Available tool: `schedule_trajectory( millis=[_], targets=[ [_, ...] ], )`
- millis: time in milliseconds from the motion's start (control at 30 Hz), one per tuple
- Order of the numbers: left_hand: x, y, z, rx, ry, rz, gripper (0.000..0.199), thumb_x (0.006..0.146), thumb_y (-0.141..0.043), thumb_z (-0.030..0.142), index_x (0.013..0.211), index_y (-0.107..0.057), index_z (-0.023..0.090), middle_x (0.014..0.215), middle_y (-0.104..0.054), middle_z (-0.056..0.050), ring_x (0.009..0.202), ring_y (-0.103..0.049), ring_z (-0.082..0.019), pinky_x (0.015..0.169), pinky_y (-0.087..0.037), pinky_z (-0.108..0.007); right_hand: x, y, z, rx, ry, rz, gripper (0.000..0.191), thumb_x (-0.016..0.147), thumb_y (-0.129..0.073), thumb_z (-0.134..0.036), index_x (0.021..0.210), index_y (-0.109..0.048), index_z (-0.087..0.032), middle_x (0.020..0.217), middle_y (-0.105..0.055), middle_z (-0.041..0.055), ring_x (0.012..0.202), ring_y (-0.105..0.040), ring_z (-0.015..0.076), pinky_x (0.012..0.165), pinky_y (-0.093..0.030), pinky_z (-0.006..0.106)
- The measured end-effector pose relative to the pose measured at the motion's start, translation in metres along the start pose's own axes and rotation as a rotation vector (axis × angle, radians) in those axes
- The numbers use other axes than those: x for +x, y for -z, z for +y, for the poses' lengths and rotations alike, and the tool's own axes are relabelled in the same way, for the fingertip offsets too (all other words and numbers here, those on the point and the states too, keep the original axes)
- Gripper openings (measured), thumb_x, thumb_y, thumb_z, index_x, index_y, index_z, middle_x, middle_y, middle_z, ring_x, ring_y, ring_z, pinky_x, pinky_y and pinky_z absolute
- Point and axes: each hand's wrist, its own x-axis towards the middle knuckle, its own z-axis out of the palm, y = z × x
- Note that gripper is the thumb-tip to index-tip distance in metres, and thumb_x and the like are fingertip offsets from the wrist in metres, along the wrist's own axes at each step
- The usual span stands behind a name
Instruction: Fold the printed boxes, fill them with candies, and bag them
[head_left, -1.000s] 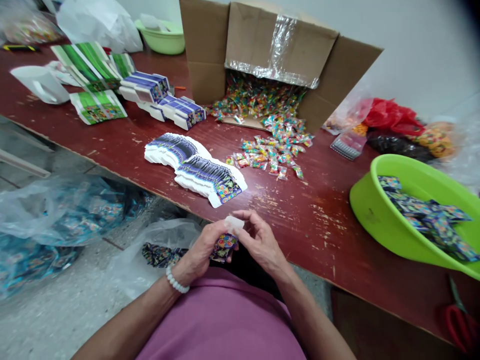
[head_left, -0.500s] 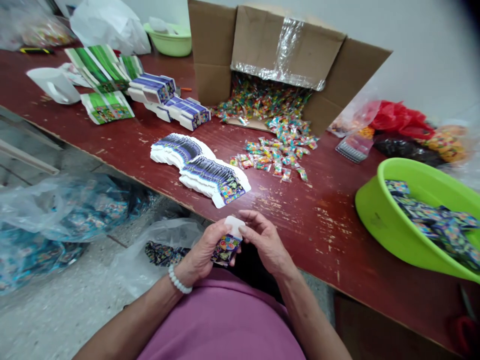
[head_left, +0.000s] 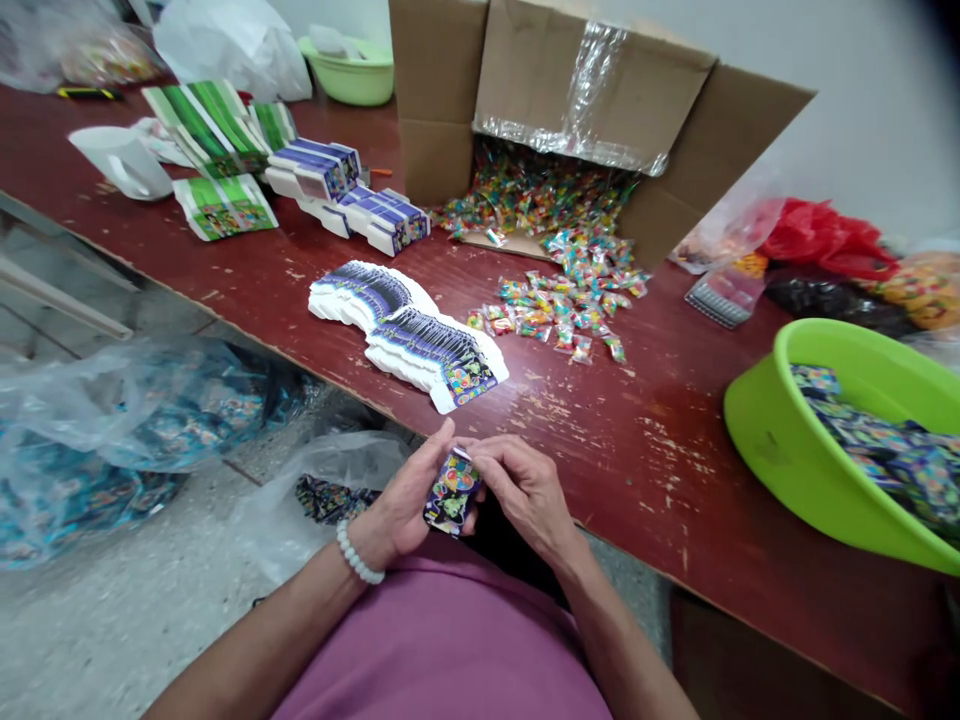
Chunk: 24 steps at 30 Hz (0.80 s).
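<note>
A small printed candy box (head_left: 454,490), dark with bright coloured pictures, lies in my left hand (head_left: 409,500), held between palm and fingers over my lap. My right hand (head_left: 525,485) has its thumb and forefinger pressed at the box's upper end, where the white flap no longer shows. Beyond my hands, a fanned row of flat printed cartons (head_left: 420,335) lies on the red table (head_left: 600,430). Small wrapped candies (head_left: 559,300) spill toward me from a cardboard box (head_left: 585,90) lying on its side.
At the right, a green basin (head_left: 757,450) holds several filled boxes. Banded carton bundles (head_left: 225,205) and a white mug (head_left: 124,160) stand at the left. Clear bags (head_left: 187,400) of packets sit on the floor below the table's edge. A red bag (head_left: 817,240) lies back right.
The white flap on the box's upper end has been folded down out of sight. My left thumb has lifted off the box, and the view has shifted slightly.
</note>
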Motion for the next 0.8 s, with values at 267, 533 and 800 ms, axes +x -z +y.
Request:
schedule_trajectory(
  millis=[267,533,800],
  targets=[
    [-0.004,0.000,-0.003,0.185,-0.134,0.083,0.057,0.090,-0.054,0.064,0.112,-0.070,0.014,0.065,-0.070,-0.005,0.044,-0.061,-0.014,0.038,-0.048,-0.022,0.016,-0.010,0.001,0.288,-0.299,0.033,0.017,0.082,-0.072,-0.037,0.083,-0.073,-0.019,0.087,-0.078,0.0055,0.053,-0.061,0.0135,0.051,-0.052,0.027],
    [-0.002,0.009,0.005,0.074,-0.144,0.127,0.033,0.082,-0.069,0.039,0.104,-0.073,0.015,0.065,-0.066,-0.001,0.045,-0.059,-0.014,0.036,-0.049,-0.023,0.007,-0.018,0.000,0.132,-0.005,0.025,0.012,0.091,-0.064,-0.029,0.095,-0.074,-0.024,0.110,-0.071,0.0070,0.096,-0.068,0.0202,0.082,-0.055,0.034],
    [-0.027,0.040,0.014,0.406,-0.370,0.283,0.044,0.085,-0.061,0.046,0.118,-0.068,0.018,0.078,-0.070,-0.004,0.055,-0.062,-0.016,0.046,-0.049,-0.025,0.027,-0.015,0.012,-0.048,-0.092,0.048,0.022,0.089,-0.064,-0.036,0.106,-0.068,-0.022,0.093,-0.068,0.0033,0.077,-0.062,0.0166,0.069,-0.050,0.029]
  ],
)
